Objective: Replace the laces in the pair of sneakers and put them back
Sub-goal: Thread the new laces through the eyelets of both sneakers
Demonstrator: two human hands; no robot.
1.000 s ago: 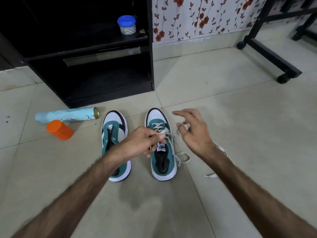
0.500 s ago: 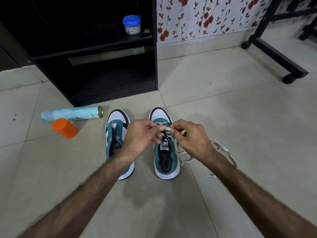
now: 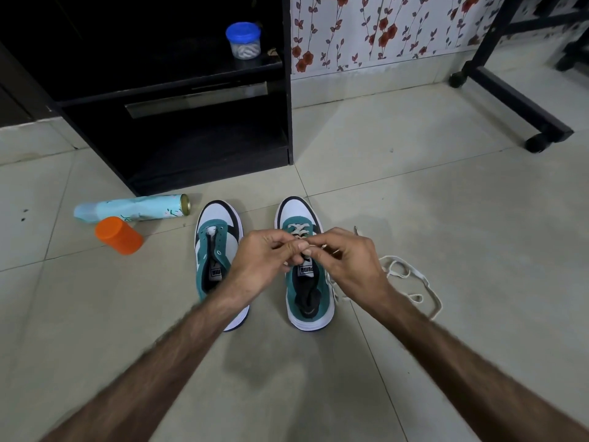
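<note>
Two teal, white and black sneakers stand side by side on the tiled floor, toes pointing away from me. The left sneaker (image 3: 216, 247) has no lace in its eyelets. The right sneaker (image 3: 301, 282) has a cream lace (image 3: 411, 279) threaded through its lowest eyelets, and the loose rest trails in loops on the floor to the right. My left hand (image 3: 261, 263) and my right hand (image 3: 347, 263) meet over the right sneaker's tongue, fingertips pinching the lace between them.
A light blue spray can (image 3: 134, 208) lies on its side left of the sneakers, with an orange cup (image 3: 118, 235) beside it. A black shelf unit (image 3: 178, 100) behind holds a blue-lidded jar (image 3: 243, 41). A black wheeled frame (image 3: 516, 100) stands at the far right.
My right hand came in from the right, where it was spread open, and joined my left hand over the right sneaker. Both now pinch the lace close together.
</note>
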